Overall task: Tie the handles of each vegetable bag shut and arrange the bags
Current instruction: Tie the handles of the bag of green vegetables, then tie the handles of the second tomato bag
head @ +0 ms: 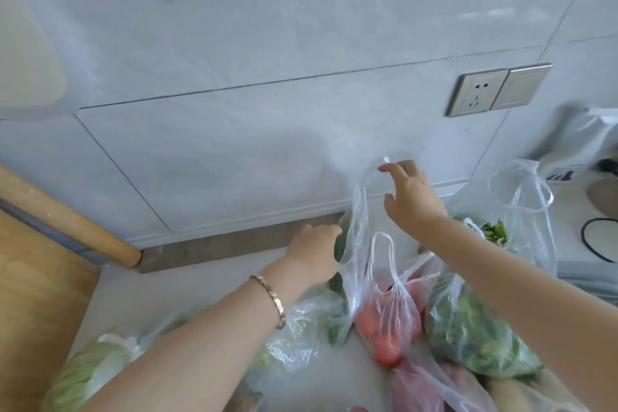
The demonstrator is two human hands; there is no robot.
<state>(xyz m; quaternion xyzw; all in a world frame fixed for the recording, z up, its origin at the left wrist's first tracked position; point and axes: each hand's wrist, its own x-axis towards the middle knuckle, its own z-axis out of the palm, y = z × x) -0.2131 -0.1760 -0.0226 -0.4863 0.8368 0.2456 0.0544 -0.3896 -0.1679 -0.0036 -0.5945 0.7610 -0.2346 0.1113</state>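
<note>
Clear bag [354,261]: stands upright on the counter [150,294] near the back wall, between the two hands. Long green vegetables show through its lower part (what kind, I cannot tell). Its handles are not tied.
Bag handle [359,197]: a thin strip of plastic rising from the bag's top up to the right forefinger.
Left hand [314,251]: against the clear bag's left edge, fingers curled round the plastic and gripping it; the fingertips are hidden behind the bag.
Right hand [413,197]: above the bag, fingers spread and gently bent, thumb well apart from forefinger. The forefinger tip touches the top of the handle; nothing is pinched.
Bracelet [272,299]: gold-coloured, on the left wrist.
Tomato bag [388,321]: just in front of the clear bag and touching it, its handle loops standing up untied.
Leafy greens bag [468,338]: just right of the tomato bag, partly under the right forearm.
Rear bag [521,211]: by the wall on the right, mouth open, green stems inside.
Cabbage bag [90,375]: front left, below the left forearm, its neck bunched in a white twist.
Rolling pin [67,221]: lying slantwise at the left, its end near the wall.
Wooden board [33,311]: under the rolling pin, at the counter's left edge.
Wall socket [481,92]: on the tiles, upper right.
</note>
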